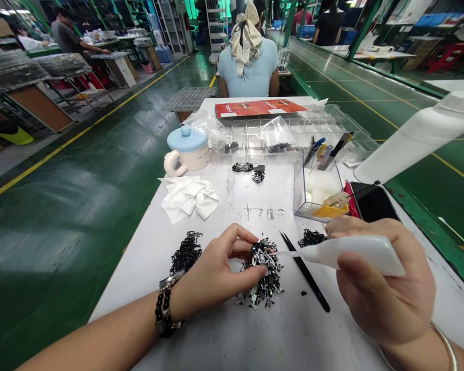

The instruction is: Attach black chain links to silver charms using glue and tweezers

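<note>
My right hand (382, 278) is wrapped round a translucent white squeeze bottle (355, 252), tilted flat with its thin nozzle pointing left. The nozzle's tip reaches a small black-and-silver metal part (261, 256) pinched between the fingers and thumb of my left hand (220, 268). Beneath that part lies a pile of similar small metal pieces (268, 286), and it is hard to separate the two by eye. Black tweezers (309, 278) rest on the white table between my hands. A heap of small black curved pieces (186, 251) lies beyond my left wrist.
Another black heap (311, 237) is partly behind my right hand. Farther back are a crumpled tissue (189, 198), a lidded mug (191, 152), a clear box (319, 190) with pens, a phone (373, 201), a large white bottle (413, 139) and clear trays (251, 131). A person (249, 62) sits ahead.
</note>
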Motion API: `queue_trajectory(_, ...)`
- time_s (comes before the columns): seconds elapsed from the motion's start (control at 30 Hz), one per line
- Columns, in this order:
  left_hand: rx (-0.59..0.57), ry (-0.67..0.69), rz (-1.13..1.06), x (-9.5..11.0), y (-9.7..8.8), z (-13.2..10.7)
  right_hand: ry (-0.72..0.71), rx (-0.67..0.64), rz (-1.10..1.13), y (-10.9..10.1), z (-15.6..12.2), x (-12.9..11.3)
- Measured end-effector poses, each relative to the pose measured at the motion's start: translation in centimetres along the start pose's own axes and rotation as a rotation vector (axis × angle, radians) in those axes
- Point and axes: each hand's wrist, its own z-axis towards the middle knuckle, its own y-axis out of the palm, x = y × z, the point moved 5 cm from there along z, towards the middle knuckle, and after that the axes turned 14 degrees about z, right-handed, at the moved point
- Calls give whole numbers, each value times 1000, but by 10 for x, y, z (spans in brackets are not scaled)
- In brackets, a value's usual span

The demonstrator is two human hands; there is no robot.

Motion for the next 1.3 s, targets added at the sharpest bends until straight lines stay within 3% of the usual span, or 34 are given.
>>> queue_trajectory(1.1,-3,-8,15,-2,1,0,28,-19,36,-2,0,0)
queue_trajectory(1.3,0,10,17,-1,1,0,-72,-30,31,-3,3,-4)
